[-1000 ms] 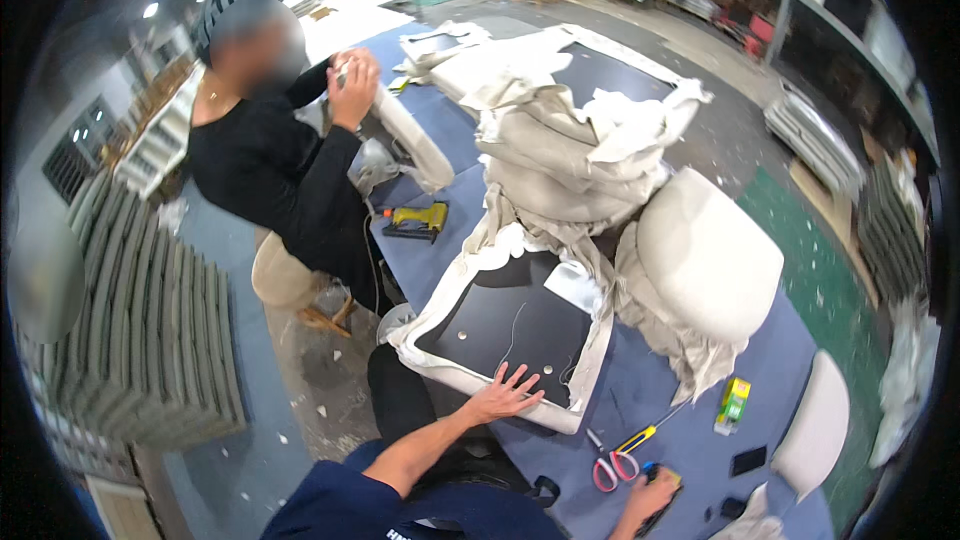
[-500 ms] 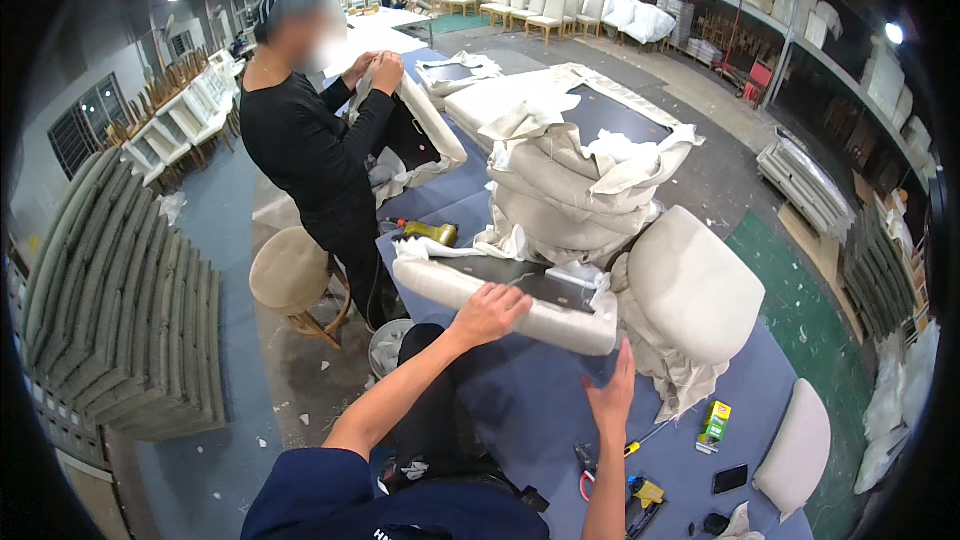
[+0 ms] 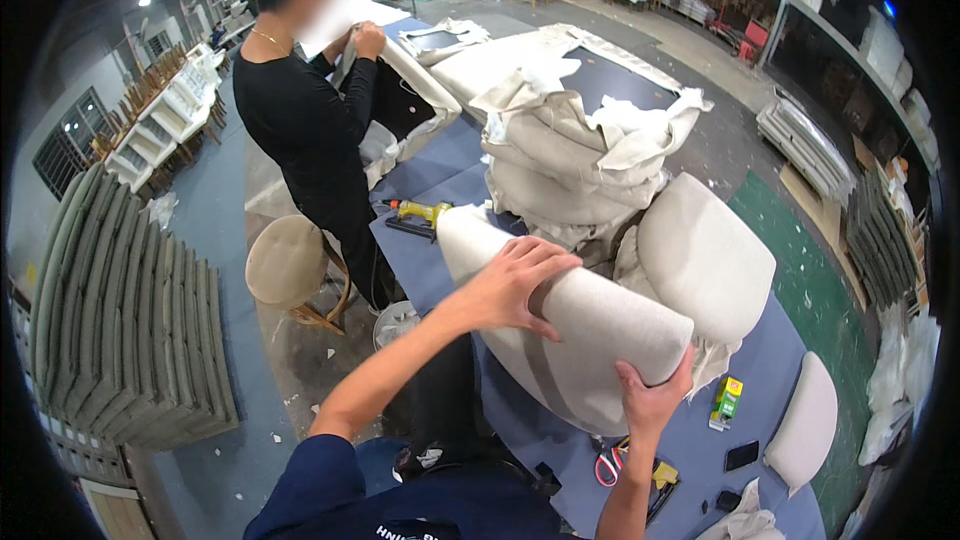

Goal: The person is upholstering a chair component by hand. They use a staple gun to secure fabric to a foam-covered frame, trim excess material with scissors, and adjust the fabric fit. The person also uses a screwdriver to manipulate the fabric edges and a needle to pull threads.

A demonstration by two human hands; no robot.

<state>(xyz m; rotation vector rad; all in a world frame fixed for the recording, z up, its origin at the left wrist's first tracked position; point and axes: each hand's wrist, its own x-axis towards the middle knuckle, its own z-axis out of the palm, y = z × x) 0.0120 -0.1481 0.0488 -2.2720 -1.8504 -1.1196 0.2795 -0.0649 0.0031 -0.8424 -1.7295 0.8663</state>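
A beige upholstered chair cushion stands tilted on the blue-covered table, its smooth fabric face toward me. My left hand is closed over its upper edge, thumb on the fabric face and fingers over the far side. Around its right-hand corner my right hand is closed, thumb on the front. The cushion's back is hidden from view. Just beyond it rise a stack of beige covered cushions with loose fabric edges and another beige cushion leaning on the right.
A yellow staple gun lies at the table's left edge. Near my right forearm are red-handled scissors, another yellow tool, a green-yellow box and a phone. A co-worker handles another cushion by a round stool.
The cushion has turned from showing its dark underside to showing its smooth fabric face. My right hand, formerly open beside its corner, now grips it. My left hand has shifted along its edge.
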